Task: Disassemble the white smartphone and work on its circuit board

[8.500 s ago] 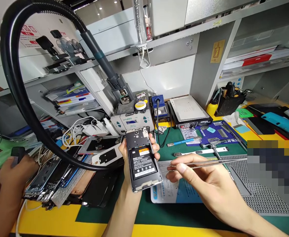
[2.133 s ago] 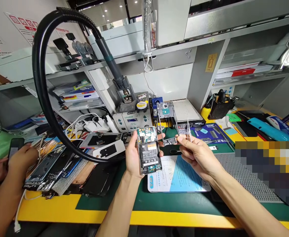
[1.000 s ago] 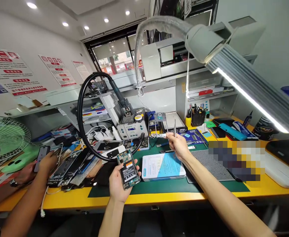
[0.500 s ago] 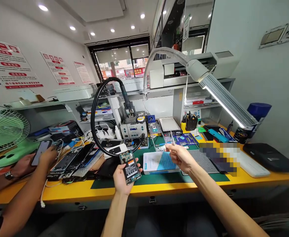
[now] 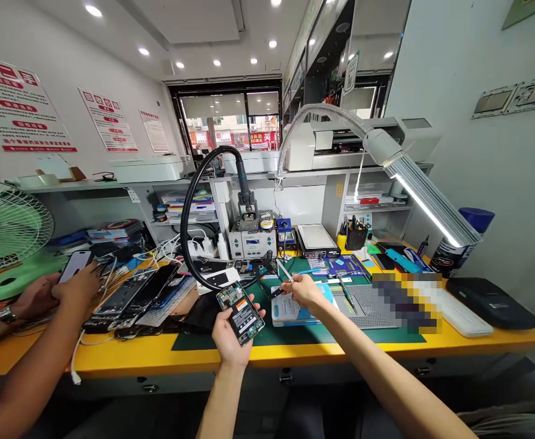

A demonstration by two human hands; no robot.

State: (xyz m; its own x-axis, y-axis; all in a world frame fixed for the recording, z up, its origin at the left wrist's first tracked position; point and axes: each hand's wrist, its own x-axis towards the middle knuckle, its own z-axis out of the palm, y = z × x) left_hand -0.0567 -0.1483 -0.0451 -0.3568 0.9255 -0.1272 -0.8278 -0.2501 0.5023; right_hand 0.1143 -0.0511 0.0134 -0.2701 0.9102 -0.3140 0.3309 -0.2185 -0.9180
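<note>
My left hand [image 5: 231, 335] is closed around an opened phone [image 5: 244, 318], its battery and green circuit boards facing up. To the right of it, my right hand [image 5: 300, 289] is in a pinch above a white and blue flat box [image 5: 290, 314]. A slim silver tool [image 5: 284, 269], perhaps tweezers, sticks up from its fingers. At the fingertips is a small black part [image 5: 275, 292], whose kind I cannot make out. The two hands are apart. A pen-shaped tool [image 5: 347, 294] lies on the grey perforated mat [image 5: 372, 311] beside my right wrist.
A hot-air station [image 5: 251, 244] with a looping black hose [image 5: 186, 213] stands behind the phone. Several phones [image 5: 125, 292] lie at left, near a co-worker's hands [image 5: 75, 283] holding a phone. A lit lamp [image 5: 432, 195] hangs over the right side. A green fan [image 5: 7, 225] stands at far left.
My right hand has moved left and slightly down, nearer the opened phone. The black part now shows at its fingertips, and the pen-shaped tool shows on the mat. The view has shifted slightly.
</note>
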